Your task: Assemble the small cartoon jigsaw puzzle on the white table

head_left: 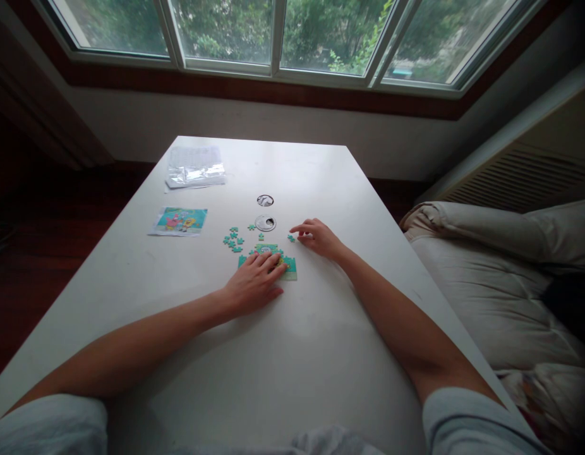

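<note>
My left hand (255, 282) lies flat with its fingers stretched over a partly joined jigsaw puzzle (291, 268), hiding much of it. The puzzle is green and turquoise with some yellow. Just to the right, my right hand (318, 238) hovers low with its fingers apart, the fingertips beside a small loose puzzle piece (291, 238); whether they touch it I cannot tell. Several more green pieces (232, 240) lie in a loose cluster left of the puzzle. Single pieces sit behind it, one of them a small puzzle piece (261, 237) near its top edge.
Two round, shiny disc-like items (265, 222) lie behind the puzzle. A printed cartoon picture (181, 221) is at the left, with a clear plastic bag and papers (196, 167) farther back. The white table (254, 379) faces a window; a cushioned seat (491, 278) stands at the right.
</note>
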